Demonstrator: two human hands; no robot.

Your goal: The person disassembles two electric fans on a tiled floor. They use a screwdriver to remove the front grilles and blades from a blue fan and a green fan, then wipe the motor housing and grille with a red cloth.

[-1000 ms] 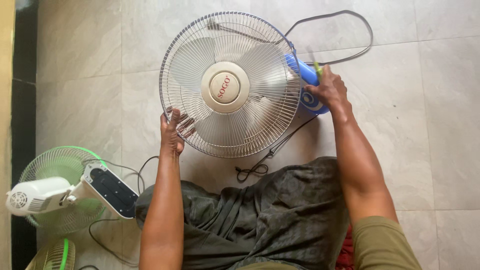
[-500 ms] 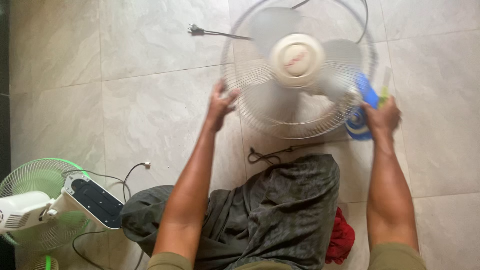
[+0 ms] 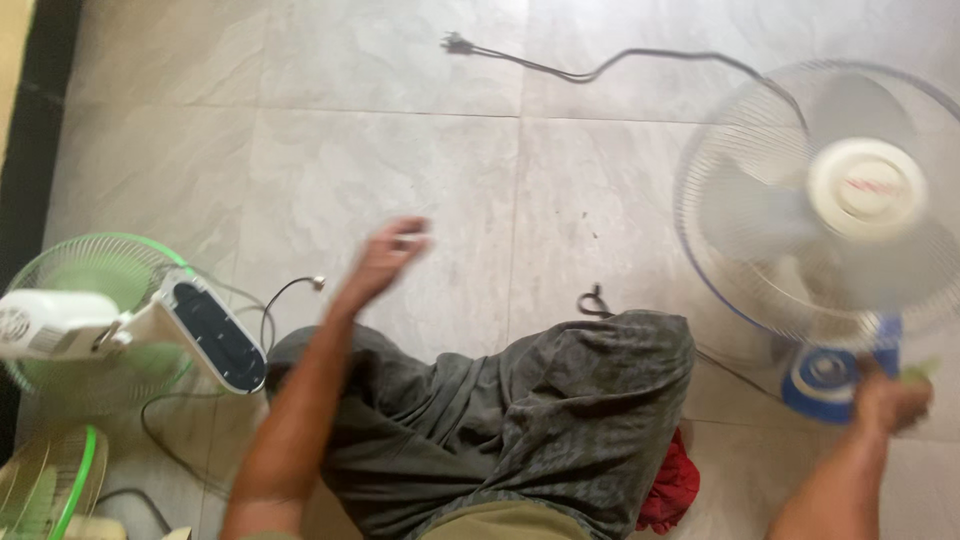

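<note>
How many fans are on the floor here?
2 whole fans: a white and blue fan at right by the right hand, a green fan at left. A loose green grille lies bottom left.

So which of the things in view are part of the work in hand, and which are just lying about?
In hand:
- white and blue fan, right hand at its blue base
- its cord and plug, trailing over the tiles
- left hand, lifted and holding nothing

Lying about:
- green fan with its white motor housing, on its side
- loose green grille
- red cloth
</note>
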